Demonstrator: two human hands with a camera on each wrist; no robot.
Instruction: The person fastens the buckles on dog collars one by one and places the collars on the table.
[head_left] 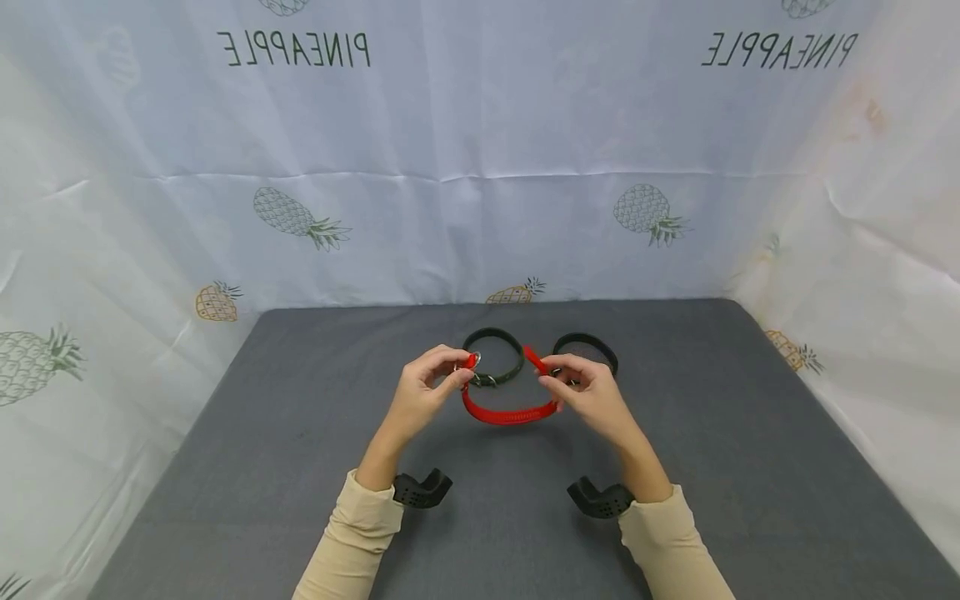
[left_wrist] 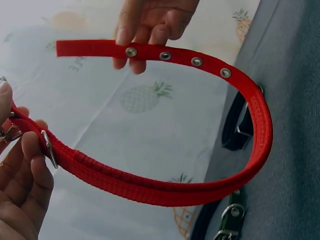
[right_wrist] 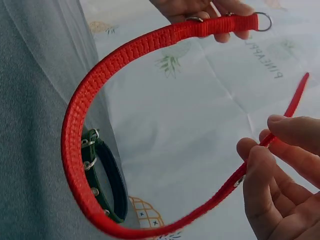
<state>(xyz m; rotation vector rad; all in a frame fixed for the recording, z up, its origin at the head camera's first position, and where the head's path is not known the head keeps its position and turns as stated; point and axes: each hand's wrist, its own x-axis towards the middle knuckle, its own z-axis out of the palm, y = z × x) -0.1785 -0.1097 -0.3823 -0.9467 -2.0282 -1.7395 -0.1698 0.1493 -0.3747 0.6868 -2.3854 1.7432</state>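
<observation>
A red collar hangs in an open loop between both hands, above the table. My left hand pinches its buckle end, where a metal ring and buckle show. The strap's eyeleted free end is pinched between thumb and fingers of my right hand. In the left wrist view several metal eyelets run along the red collar, and its tip sticks out past the right fingers. A thick padded stretch of the collar curves through the right wrist view.
Behind the hands, a dark green collar lies buckled in a ring on the grey table. A black collar lies to its right, partly hidden by the right hand. A pineapple-print curtain hangs behind the table.
</observation>
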